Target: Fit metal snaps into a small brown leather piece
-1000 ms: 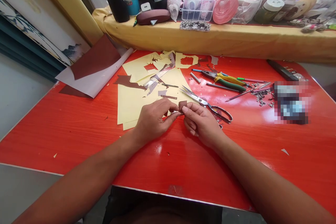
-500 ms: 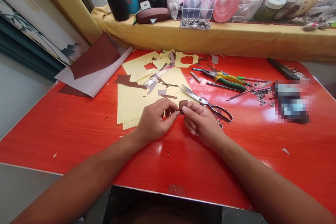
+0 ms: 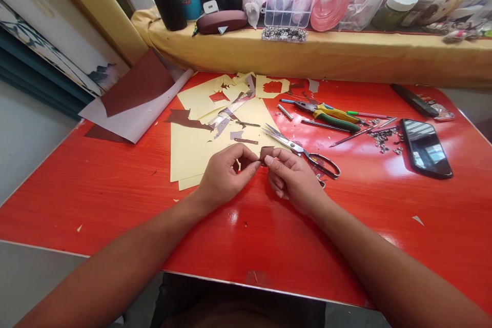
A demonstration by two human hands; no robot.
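Observation:
A small brown piece (image 3: 266, 152) is pinched between my two hands above the red table (image 3: 246, 246). My left hand (image 3: 227, 170) grips its left edge between thumb and fingertips. On the other side, my right hand (image 3: 294, 174) holds the piece with thumb and index finger, the other fingers curled. Metal scissors (image 3: 303, 152) lie partly open just beyond my right hand. Yellow paper sheets (image 3: 188, 148) spread out behind my left hand, with brown scraps (image 3: 190, 119) and a thin brown strip (image 3: 246, 141) on them.
Pliers (image 3: 330, 115), pens, small metal rings (image 3: 382, 139) and a phone (image 3: 426, 147) lie to the right. A large brown sheet (image 3: 138, 82) rests at the back left. Behind, a cloth-covered ledge (image 3: 230, 54) bears a clear compartment box (image 3: 288, 10) and other supplies.
The brown piece has tilted slightly between my fingers, and my hands have shifted very little. The view has moved slightly. The phone, blurred out before, now shows clearly.

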